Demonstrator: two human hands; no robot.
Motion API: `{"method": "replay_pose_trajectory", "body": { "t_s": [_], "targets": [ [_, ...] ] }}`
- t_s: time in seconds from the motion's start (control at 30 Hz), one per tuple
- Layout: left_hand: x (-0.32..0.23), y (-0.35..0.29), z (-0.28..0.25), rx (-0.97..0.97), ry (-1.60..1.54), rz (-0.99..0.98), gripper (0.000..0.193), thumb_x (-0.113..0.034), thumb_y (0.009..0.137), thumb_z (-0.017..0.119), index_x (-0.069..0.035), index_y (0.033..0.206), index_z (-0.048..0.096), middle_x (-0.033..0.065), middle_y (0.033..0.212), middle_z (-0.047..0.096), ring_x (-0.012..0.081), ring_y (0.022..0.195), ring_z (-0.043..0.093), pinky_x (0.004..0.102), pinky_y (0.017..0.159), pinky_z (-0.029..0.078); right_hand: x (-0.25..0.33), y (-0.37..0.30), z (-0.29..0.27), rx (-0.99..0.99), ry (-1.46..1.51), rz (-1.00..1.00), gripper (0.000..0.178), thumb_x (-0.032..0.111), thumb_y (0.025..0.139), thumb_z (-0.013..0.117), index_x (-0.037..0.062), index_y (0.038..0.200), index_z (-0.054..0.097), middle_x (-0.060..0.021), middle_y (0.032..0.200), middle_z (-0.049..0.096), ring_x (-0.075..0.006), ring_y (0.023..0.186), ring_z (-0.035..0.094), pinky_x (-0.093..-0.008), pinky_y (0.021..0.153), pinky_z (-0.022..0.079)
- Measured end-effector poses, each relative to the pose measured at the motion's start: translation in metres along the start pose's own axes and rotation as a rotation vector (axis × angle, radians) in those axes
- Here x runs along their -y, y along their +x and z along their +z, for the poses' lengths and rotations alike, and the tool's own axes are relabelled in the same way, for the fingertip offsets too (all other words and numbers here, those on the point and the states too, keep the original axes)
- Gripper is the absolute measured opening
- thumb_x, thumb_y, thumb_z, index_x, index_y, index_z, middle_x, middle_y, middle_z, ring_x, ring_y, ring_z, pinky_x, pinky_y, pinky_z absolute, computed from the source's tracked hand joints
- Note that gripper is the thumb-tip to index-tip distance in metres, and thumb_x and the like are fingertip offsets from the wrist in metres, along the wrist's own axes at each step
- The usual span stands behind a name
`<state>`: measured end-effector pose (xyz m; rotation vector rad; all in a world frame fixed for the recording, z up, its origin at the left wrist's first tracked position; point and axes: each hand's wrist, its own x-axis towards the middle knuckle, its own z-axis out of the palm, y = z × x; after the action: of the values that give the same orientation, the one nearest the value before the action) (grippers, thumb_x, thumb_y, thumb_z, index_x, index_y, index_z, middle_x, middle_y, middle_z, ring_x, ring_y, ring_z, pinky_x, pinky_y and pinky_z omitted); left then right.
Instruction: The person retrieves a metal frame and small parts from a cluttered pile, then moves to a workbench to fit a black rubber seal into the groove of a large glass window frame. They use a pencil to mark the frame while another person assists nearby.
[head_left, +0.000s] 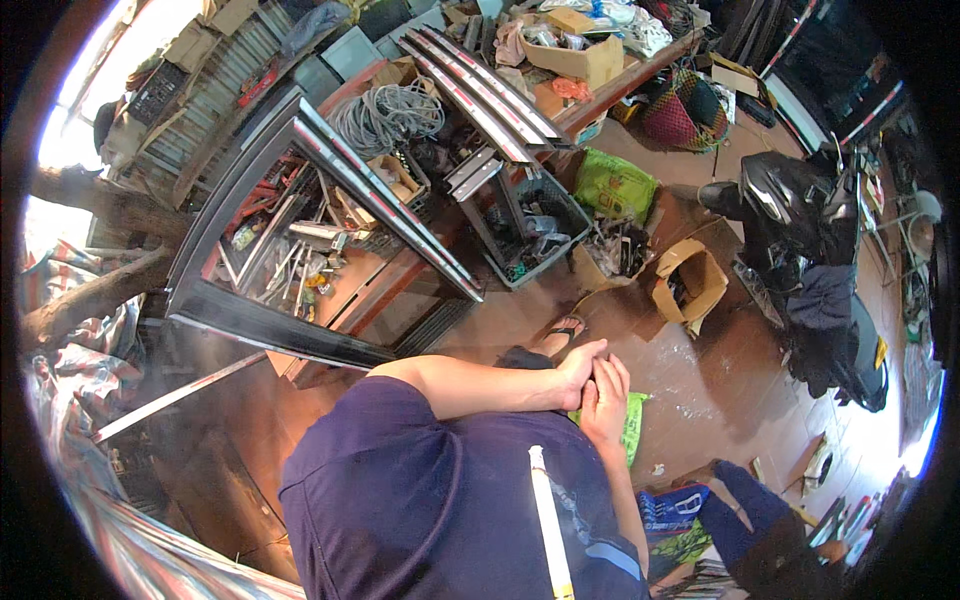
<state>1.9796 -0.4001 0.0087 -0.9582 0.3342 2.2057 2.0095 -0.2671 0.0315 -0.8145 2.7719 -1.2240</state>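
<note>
My left hand [575, 376] and my right hand [603, 408] are pressed against each other in front of my dark blue shirt [400, 480]. The right hand's fingers lie stretched out along the left hand, slightly apart. Most of the left fingers are hidden behind the right hand, and I see nothing held between the two. Below the hands, a bright green bag [634, 425] lies on the floor. Close to the camera, a long white cigarette [549, 525] points forward, held by neither hand. My sandalled foot [566, 330] shows just beyond the hands.
A black metal frame [385, 225] leans at the left over a cluttered workbench. Beyond it are coiled grey cable [388, 118], long metal profiles [480, 95] and a grey crate [575, 235]. An open cardboard box [700, 300] stands on the floor. At the right is a motorbike [785, 200].
</note>
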Motion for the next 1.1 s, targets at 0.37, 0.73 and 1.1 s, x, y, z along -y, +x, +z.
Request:
{"method": "replay_pose_trajectory", "body": {
  "t_s": [0.37, 0.73, 1.1],
  "targets": [
    [-0.105, 0.103, 0.105, 0.100, 0.515, -0.245, 0.043, -0.058, 0.107, 0.060, -0.018, 0.096, 0.073, 0.0018, 0.084, 0.068, 0.0191, 0.077, 0.064, 0.0369, 0.069, 0.054, -0.052, 0.129, -0.096, 0.031, -0.033, 0.298, 0.049, 0.025, 0.092, 0.081, -0.0013, 0.130, 0.067, -0.0202, 0.127, 0.065, -0.0422, 0.118, 0.061, -0.0512, 0.103, 0.052],
    [-0.084, 0.163, 0.164, 0.285, 0.509, -0.346, 0.045, -0.059, 0.112, 0.053, -0.022, 0.132, 0.071, -0.0016, 0.111, 0.076, 0.0129, 0.088, 0.071, 0.0261, 0.051, 0.043, -0.126, 0.121, -0.148, -0.186, 0.091, 0.442, 0.021, 0.018, 0.098, 0.075, 0.0017, 0.111, 0.069, -0.0206, 0.122, 0.068, -0.0433, 0.115, 0.065, -0.0505, 0.103, 0.053],
    [0.037, 0.272, 0.336, 0.175, 0.979, -0.607, 0.047, -0.066, 0.107, 0.058, -0.023, 0.116, 0.072, -0.0026, 0.088, 0.070, 0.0100, 0.056, 0.059, 0.0215, 0.039, 0.040, -0.267, 0.025, -0.258, -0.706, 0.433, 0.505, 0.021, 0.014, 0.104, 0.068, -0.0009, 0.118, 0.068, -0.0174, 0.120, 0.067, -0.0320, 0.114, 0.066, -0.0424, 0.102, 0.053]
  ]
}}
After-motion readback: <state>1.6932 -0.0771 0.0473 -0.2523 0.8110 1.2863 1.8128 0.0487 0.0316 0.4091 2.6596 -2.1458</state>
